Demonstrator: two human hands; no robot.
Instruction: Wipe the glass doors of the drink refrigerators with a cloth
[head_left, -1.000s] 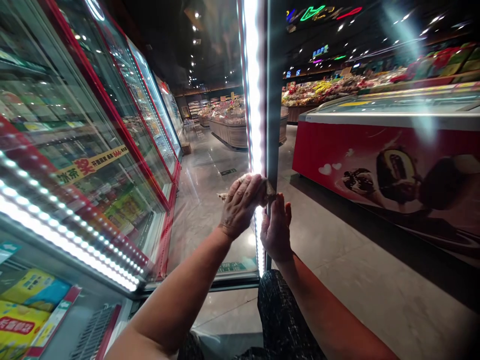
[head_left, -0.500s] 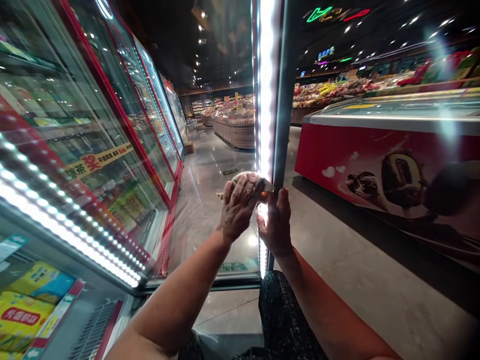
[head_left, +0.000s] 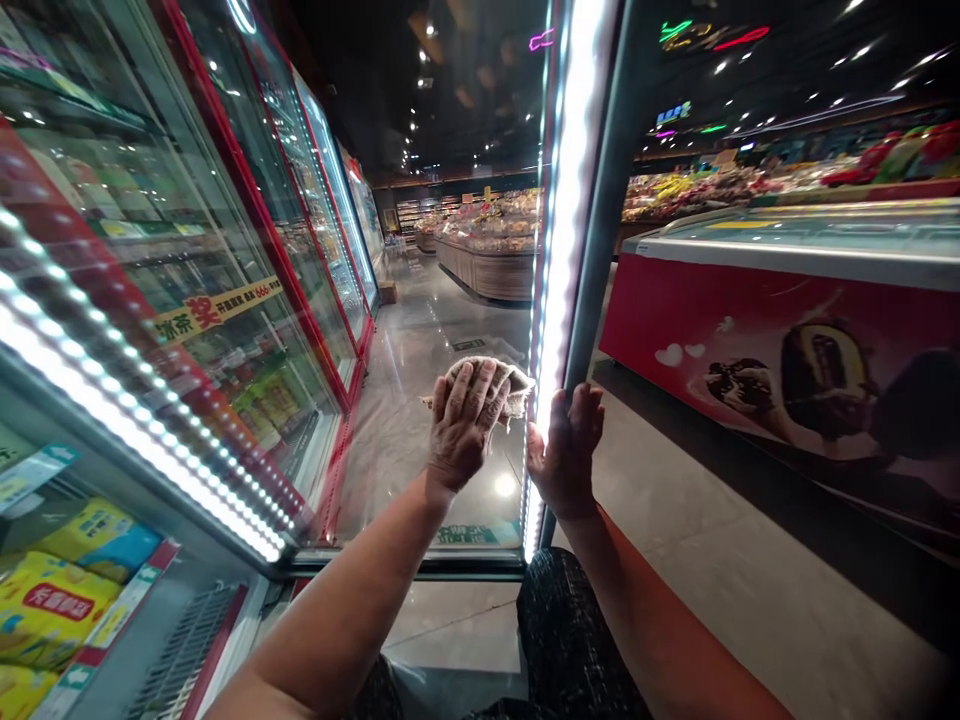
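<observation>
Beige cloth (head_left: pixel 516 392), left hand (head_left: pixel 459 432) against it, glass door (head_left: pixel 409 425)

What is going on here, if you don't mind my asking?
A person is holding a bunched cloth under the left hand, spread against a glass door. The right hand is empty of any visible object and rests at the door's edge, by the bright light strip. Yellow packs sit at the lower left, and a red chest freezer stands off to the right.
</observation>
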